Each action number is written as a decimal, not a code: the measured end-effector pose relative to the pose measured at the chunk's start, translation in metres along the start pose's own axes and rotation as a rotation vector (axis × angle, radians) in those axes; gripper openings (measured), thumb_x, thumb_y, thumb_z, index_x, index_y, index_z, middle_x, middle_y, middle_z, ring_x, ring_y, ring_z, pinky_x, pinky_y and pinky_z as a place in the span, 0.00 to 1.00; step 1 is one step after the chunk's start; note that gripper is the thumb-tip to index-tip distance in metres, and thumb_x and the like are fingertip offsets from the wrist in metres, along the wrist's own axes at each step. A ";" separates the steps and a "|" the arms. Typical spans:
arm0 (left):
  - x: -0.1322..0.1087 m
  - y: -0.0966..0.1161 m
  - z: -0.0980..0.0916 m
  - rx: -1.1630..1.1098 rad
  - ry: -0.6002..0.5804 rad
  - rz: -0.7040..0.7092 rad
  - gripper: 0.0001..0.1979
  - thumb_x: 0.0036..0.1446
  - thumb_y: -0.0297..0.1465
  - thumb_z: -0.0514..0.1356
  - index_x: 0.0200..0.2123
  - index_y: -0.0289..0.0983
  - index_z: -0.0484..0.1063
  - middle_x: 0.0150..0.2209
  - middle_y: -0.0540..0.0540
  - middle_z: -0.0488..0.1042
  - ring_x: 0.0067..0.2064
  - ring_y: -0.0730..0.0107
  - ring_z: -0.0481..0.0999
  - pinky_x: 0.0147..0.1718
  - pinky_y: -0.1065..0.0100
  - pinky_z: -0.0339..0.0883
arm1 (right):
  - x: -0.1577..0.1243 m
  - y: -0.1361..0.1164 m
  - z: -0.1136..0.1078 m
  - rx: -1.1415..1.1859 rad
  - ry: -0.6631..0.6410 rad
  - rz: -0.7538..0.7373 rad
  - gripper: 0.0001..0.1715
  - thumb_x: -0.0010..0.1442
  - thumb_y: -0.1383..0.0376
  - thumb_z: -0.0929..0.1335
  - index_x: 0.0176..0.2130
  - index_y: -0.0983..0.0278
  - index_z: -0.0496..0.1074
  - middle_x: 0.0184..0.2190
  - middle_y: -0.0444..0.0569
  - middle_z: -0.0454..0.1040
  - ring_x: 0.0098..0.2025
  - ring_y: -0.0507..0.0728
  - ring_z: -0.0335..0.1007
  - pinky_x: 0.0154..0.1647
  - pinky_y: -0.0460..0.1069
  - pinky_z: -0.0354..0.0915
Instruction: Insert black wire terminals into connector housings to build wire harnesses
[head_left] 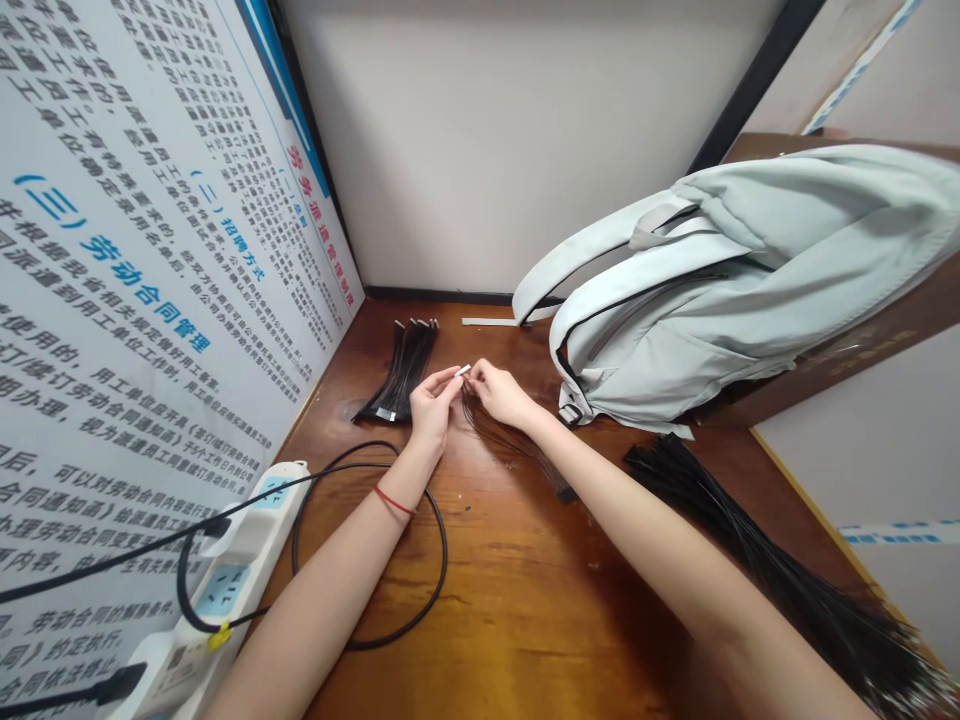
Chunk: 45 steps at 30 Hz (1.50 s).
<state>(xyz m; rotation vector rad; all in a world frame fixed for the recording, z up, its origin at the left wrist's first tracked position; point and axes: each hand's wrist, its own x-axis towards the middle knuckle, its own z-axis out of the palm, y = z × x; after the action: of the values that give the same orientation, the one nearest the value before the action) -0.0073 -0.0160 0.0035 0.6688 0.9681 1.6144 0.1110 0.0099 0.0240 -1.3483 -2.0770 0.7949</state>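
Logged from my remote view: left hand point(433, 405) pinching small white tip point(463, 370), part too small to identify. Right hand point(504, 393) gripping thin black wires point(495, 435), trailing over wooden table point(480, 600). Black wire bundle point(401, 375) just left; loose black wire heap point(750, 560) right; pale grey backpack point(750, 280) behind; power strip point(225, 580) near left forearm point(322, 610).

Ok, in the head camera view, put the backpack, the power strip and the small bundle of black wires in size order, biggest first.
1. Pale grey backpack: largest.
2. White power strip: next, but it's nearer the camera, so unsure.
3. Small bundle of black wires: smallest.
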 end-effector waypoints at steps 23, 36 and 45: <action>0.002 -0.008 -0.001 0.117 0.046 0.056 0.13 0.36 0.30 0.69 0.29 0.33 0.75 0.31 0.45 0.77 0.31 0.71 0.75 0.34 0.65 0.71 | -0.006 0.021 0.013 0.773 0.205 0.163 0.26 0.43 0.52 0.73 0.39 0.67 0.73 0.33 0.52 0.78 0.37 0.57 0.75 0.44 0.55 0.70; -0.003 -0.002 0.002 0.113 0.038 0.005 0.16 0.31 0.32 0.70 0.27 0.32 0.75 0.29 0.46 0.77 0.28 0.73 0.75 0.33 0.66 0.72 | -0.008 0.018 0.012 0.508 0.331 0.029 0.10 0.46 0.60 0.71 0.26 0.65 0.75 0.29 0.49 0.75 0.32 0.56 0.72 0.36 0.50 0.67; -0.003 -0.003 0.002 0.143 0.028 0.020 0.15 0.32 0.32 0.70 0.27 0.32 0.76 0.30 0.44 0.78 0.29 0.72 0.75 0.32 0.67 0.71 | -0.008 0.019 0.013 0.504 0.347 0.023 0.08 0.44 0.61 0.72 0.25 0.64 0.75 0.28 0.48 0.75 0.31 0.55 0.71 0.34 0.50 0.67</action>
<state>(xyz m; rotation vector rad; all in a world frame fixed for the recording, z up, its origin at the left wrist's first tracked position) -0.0035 -0.0183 0.0023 0.7569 1.1079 1.5859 0.1162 0.0062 0.0010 -1.1306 -1.4698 0.9393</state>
